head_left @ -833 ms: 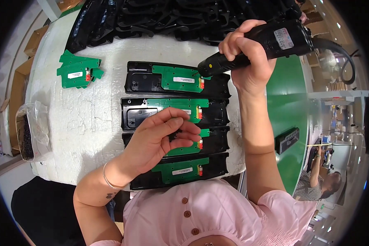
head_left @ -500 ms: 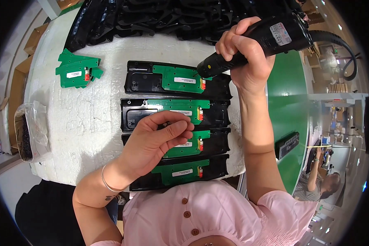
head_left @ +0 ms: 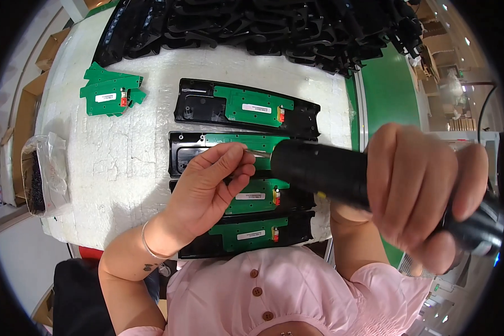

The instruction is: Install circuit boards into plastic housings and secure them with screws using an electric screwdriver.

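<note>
My right hand (head_left: 420, 193) is wrapped round a black electric screwdriver (head_left: 325, 171), held almost level with its bit toward the left. At the bit's tip, the thumb and fingers of my left hand (head_left: 207, 182) are pinched together; whatever small piece they hold is hidden. Below both hands several black plastic panels (head_left: 193, 106) lie in a column, each with a green circuit board (head_left: 249, 235) that carries a white label and a red-and-yellow connector. The screwdriver and my left hand cover part of the second panel from the far end and its board.
Loose green circuit boards (head_left: 109, 92) are piled at the far left of the white foam surface (head_left: 123, 168). A box lined with a clear bag (head_left: 50, 176) holds small dark pieces at the left edge. Black plastic parts (head_left: 235, 25) are heaped along the far side. Green surface (head_left: 389, 92) lies to the right.
The screwdriver has left the farthest panel, swinging nearer and turning so that its bit meets my left fingertips. My left hand stays pinched, shifted slightly left and away from me.
</note>
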Available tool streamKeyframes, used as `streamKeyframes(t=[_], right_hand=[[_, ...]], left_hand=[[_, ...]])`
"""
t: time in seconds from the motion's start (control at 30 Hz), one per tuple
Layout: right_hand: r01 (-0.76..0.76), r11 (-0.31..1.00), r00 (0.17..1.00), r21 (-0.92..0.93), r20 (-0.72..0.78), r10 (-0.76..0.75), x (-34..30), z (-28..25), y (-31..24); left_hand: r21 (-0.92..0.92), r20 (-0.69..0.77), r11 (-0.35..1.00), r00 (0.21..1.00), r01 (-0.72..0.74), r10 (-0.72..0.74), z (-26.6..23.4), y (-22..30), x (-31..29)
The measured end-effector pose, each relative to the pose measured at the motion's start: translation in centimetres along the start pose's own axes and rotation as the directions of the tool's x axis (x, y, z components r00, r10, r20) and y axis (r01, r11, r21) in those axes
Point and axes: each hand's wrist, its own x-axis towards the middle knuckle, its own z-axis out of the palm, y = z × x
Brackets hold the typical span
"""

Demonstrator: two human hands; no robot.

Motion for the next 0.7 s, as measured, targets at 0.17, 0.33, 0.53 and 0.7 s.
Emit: streamKeyframes(t=[0.17, 0.33, 0.53, 0.7], right_hand=[[-0.156, 0.981, 0.982, -0.117, 0.088, 0.167, 0.0, 0.2, -1.0], [-0.370, 0.919, 0.893, -0.138, 0.220, 0.392, 1.5, -0.8, -1.7], [-0.304, 0.895, 0.942, -0.327, -0.246, 0.230, 1.3, -4.5, 4.3], [-0.411, 0.829, 0.880, -0.379, -0.402, 0.253, 1.7, -6.8, 5.3]], left_hand=[[-0.053, 0.032, 0.999, 0.999, 0.006, -0.005, -0.2, -0.1, -0.2], [-0.095, 0.174, 0.995, 0.985, 0.025, -0.008, 0.7, -0.7, -0.4], [0.147, 0.036, 0.979, 0.988, 0.145, -0.151, 1.6, -0.5, -0.4], [0.195, 0.062, 0.974, 0.990, 0.111, -0.126, 1.6, -0.1, -0.5]])
